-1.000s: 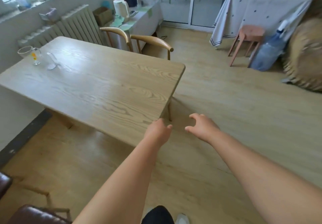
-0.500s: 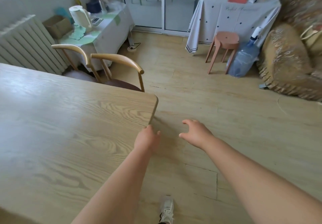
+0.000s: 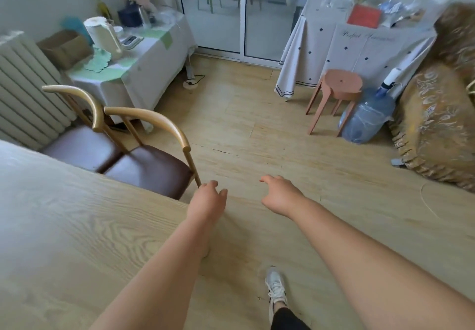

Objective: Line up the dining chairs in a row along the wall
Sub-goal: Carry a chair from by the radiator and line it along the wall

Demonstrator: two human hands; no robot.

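Observation:
Two dining chairs with curved light-wood backs and dark brown seats stand side by side behind the wooden table. The nearer chair [image 3: 151, 167] is by the table corner; the farther chair [image 3: 79, 144] sits beside the radiator. My left hand [image 3: 208, 201] hovers just right of the nearer chair's front leg, fingers loosely curled, holding nothing. To its right, my right hand [image 3: 280, 196] is stretched out over the floor with its fingers spread, empty.
The light wooden table [image 3: 77, 239] fills the lower left. A white radiator [image 3: 23, 93] and cloth-covered side table [image 3: 144, 57] line the left wall. A pink stool [image 3: 339, 90], water jug [image 3: 367, 116] and patterned sofa [image 3: 437, 113] stand at the right. Wood floor lies between.
The view has moved forward and right along the table toward the two chairs, which are now closer. Both hands stay stretched out in front, empty.

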